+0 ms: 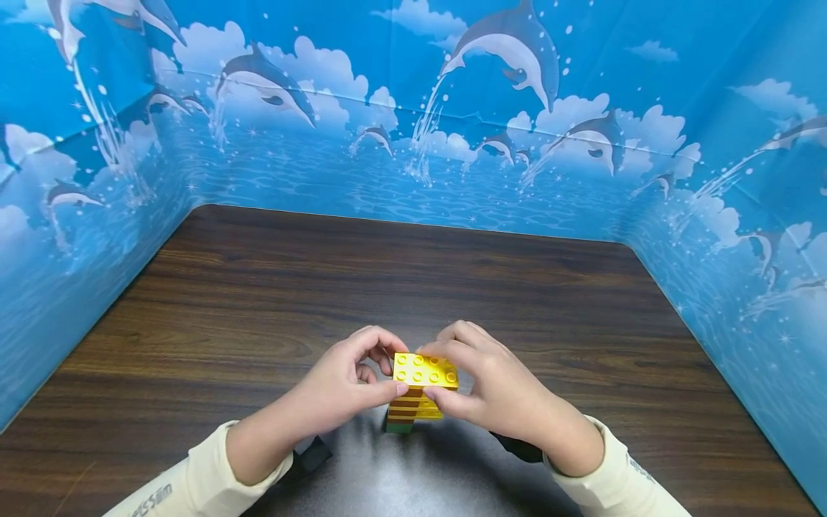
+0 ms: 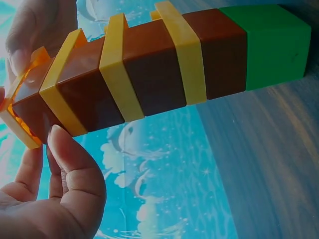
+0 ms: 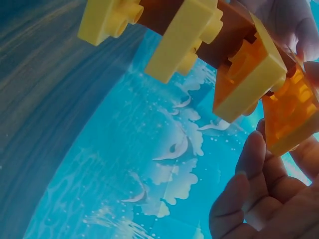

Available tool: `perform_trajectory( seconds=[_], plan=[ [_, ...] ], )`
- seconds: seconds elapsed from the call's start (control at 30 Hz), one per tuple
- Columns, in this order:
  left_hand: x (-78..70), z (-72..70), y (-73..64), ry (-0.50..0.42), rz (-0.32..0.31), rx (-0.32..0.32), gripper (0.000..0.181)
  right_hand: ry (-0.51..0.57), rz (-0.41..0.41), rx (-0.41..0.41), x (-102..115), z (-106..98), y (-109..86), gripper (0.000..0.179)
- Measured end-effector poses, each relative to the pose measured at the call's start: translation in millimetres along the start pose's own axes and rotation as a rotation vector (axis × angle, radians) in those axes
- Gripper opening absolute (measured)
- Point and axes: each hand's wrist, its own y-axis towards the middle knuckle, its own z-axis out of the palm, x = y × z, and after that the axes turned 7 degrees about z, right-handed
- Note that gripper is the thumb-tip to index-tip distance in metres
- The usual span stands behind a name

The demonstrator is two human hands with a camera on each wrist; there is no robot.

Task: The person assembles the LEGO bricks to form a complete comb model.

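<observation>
A tower of toy building bricks stands upright on the table between both hands, a green brick [image 2: 279,47] at its foot. Above it, brown bricks [image 2: 154,67] alternate with yellow plates [image 3: 184,37] that jut out to the right. The top yellow plate [image 1: 426,370] shows studs on its upper face; its edge sits slightly apart from the brown brick below in the left wrist view. My left hand [image 1: 352,370] pinches the tower's top at the left end, thumb at the near side. My right hand [image 1: 478,370] pinches the plate's overhanging right end between thumb and fingers.
The tower stands near the front of a dark wood-grain table [image 1: 388,280]. A blue curtain with dolphins [image 1: 323,165] encloses the back and both sides. Black straps [image 1: 313,454] show at the wrists below cream sleeves [image 1: 207,467].
</observation>
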Motion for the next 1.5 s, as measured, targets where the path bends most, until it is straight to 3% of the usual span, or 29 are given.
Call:
perform_trajectory(
  seconds=[0.23,0.37,0.87,1.5],
  plan=[
    [0.5,0.3,-0.1,-0.029,-0.04,0.009,0.036,0.232,0.098,0.058,-6.6,3.1,-2.5,0.035],
    [0.5,0.3,0.0,-0.052,-0.06,0.011,0.036,0.301,0.159,0.064,-8.3,5.5,-2.9,0.034],
    [2.1,-2.0,0.2,-0.095,-0.082,0.023,0.035,0.375,0.223,0.052,-8.8,9.7,-1.7,0.032],
    [4.9,-2.2,1.6,-0.033,-0.028,0.027,0.032,0.363,0.181,0.037,-12.0,12.1,-2.9,0.032]
  ],
)
